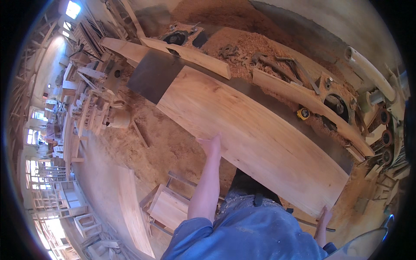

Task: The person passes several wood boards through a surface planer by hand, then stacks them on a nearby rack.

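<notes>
A wide, smooth wooden board (255, 134) lies flat across a dark machine table (151, 76), slanting from the upper left down to the lower right. My left hand (211, 145) grips its near long edge, left of my body, with the arm stretched forward. At the board's near right corner, my right hand (323, 215) holds the edge; its fingers are partly hidden by the wood. Behind the board, a wooden fence in two lengths, the left one (195, 56) and the right one (303, 97), stands along the table. A yellow tape measure (303, 113) rests between the board and the right length.
Reddish shavings (242, 41) and metal clamps (277, 65) lie behind the fence. A pale pipe (370, 73) rises at the far right. Near my left side are a small wooden stand (169, 206) and a long plank (132, 212). Stacked wooden parts (97, 112) crowd the left.
</notes>
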Motion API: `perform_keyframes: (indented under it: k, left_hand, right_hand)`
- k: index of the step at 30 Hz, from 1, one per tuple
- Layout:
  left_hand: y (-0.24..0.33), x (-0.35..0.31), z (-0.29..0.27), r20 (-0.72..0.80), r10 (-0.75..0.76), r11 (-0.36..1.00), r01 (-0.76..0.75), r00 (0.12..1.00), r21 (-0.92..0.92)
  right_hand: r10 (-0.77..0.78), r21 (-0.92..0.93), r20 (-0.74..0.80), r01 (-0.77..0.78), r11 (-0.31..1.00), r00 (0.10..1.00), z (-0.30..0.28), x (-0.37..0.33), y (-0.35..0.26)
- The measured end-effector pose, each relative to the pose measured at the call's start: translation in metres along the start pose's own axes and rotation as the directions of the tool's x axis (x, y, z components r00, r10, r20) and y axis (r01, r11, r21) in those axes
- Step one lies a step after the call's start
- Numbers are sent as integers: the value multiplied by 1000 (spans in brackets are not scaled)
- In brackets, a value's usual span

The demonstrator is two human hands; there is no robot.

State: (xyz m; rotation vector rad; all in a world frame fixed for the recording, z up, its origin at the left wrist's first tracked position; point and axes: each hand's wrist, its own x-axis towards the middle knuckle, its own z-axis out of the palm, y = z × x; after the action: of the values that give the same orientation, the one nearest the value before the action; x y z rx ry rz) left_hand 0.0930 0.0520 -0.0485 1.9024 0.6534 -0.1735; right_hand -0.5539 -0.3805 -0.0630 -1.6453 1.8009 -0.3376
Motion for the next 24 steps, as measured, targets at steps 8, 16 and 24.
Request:
perform_keyframes:
  k: [8,16,24]
  left_hand:
    - [124,91,26,218,499,434,-460,839,774]
    - [153,123,60,258,506,275,-438,823,856]
    - [175,151,66,242,486,323,-430,840,843]
  right_hand:
    - [148,-21,68,-147,989,987,-5,-51,-61]
    - [245,-15,103,-245,969,964,2,-50,-79]
    - [244,-82,41,-240,967,969,25,-51,-132]
